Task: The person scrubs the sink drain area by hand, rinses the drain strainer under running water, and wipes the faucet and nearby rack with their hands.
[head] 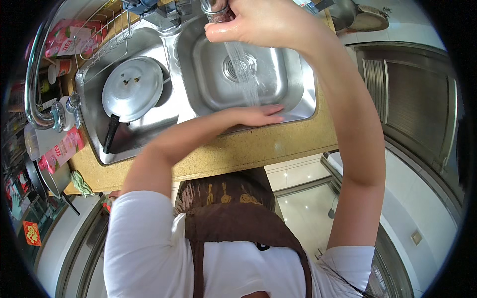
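At the top of the view my right hand (257, 22) is closed around a chrome faucet spray head (218, 15), partly cut off by the frame edge. A stream of water (242, 74) runs from it into the right basin of a stainless steel sink (201, 74), past the drain strainer (239, 67). My left hand (259, 116) is stretched out, holding nothing, at the near wall of that basin, where the stream comes down. Whether its palm touches the steel is hidden. The left basin holds an aluminium pressure cooker lid (130, 89) with a black handle (110, 134).
A yellow speckled countertop (257, 145) runs along the sink's near side. At the left stand a curved chrome faucet (33, 74), a wire rack (108, 37), pink packages (61, 151) and a green cloth (81, 183). A metal pot (341, 15) is at the upper right.
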The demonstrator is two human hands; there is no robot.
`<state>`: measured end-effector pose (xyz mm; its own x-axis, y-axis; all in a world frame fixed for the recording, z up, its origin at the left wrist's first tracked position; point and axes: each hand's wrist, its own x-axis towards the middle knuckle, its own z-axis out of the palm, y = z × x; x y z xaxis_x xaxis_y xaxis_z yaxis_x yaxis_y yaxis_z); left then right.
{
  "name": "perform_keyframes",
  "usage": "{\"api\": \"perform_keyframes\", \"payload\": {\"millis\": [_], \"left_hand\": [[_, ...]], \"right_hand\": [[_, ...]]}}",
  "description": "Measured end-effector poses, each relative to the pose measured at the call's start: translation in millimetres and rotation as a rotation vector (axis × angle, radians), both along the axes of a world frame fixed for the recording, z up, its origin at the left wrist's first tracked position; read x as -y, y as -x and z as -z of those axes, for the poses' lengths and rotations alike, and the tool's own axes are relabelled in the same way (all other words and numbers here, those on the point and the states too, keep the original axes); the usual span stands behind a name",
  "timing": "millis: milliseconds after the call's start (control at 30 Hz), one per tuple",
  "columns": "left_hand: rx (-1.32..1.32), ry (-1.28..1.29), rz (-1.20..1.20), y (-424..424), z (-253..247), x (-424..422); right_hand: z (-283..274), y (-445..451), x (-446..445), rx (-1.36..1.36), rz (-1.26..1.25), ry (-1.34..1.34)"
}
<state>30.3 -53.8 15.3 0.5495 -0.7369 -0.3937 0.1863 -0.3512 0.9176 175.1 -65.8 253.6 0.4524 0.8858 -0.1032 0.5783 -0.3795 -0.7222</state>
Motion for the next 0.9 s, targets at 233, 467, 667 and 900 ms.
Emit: {"api": "perform_keyframes", "payload": {"millis": [233,467,667,900], "left_hand": [[-0.21,-0.484,0.107,22.4,-17.8,-62.0],[-1.016,0.486,-1.143,-35.0,50.7,-7.5],[-1.235,0.519,-0.847,-11.5,-4.4,-38.3],[0.001,-0.053,-0.277,41.1,-29.3,-68.3]], "right_hand": [[-1.4,2.0,4.6,-0.102,0.008,-0.057],[-3.5,12.0,-0.5,-0.07,0.09,-0.005],[4.1,15.8,1.2,-0.036,0.143,-0.036],[-11.0,22.5,-3.0,-0.077,0.168,0.043]]}}
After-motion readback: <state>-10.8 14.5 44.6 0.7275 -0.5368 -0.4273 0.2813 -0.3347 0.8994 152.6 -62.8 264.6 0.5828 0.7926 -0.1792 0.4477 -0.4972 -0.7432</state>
